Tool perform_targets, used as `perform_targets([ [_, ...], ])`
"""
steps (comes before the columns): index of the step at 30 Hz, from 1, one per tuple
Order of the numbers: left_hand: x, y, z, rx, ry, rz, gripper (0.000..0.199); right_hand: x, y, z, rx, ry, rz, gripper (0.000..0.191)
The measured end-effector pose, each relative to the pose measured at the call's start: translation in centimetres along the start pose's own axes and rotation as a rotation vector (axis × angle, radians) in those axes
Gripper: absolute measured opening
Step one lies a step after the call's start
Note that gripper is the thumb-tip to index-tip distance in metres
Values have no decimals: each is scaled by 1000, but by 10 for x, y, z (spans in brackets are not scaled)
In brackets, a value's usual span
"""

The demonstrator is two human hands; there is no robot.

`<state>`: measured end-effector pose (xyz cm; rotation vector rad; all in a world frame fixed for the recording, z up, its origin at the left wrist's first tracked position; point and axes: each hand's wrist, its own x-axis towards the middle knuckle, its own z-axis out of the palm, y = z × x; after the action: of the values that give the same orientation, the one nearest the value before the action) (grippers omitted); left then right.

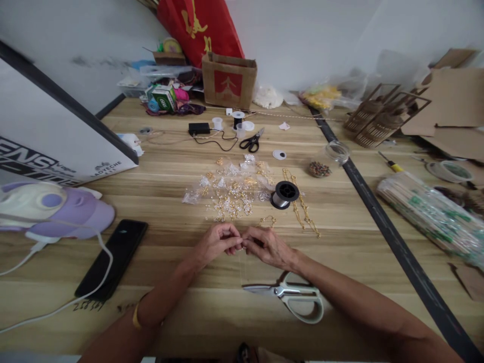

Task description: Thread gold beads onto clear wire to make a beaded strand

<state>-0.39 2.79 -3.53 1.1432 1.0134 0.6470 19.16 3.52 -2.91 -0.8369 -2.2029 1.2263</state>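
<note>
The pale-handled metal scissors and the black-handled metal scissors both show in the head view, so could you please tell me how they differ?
The pale-handled metal scissors point their blades left; the black-handled metal scissors point theirs away and to the right.
The pale pair lies on the person's side of the right hand; the black pair lies far beyond it.
Both rest on the wooden table.

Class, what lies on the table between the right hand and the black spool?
In the head view, a short gold-coloured strand lies between the right hand and the black spool.
</note>
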Motion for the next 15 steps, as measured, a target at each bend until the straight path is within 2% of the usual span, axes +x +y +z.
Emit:
perform_targets([
  [15,-1,3,1,2,35,-16,30,-1,0,0,-2,9,-11,11],
])
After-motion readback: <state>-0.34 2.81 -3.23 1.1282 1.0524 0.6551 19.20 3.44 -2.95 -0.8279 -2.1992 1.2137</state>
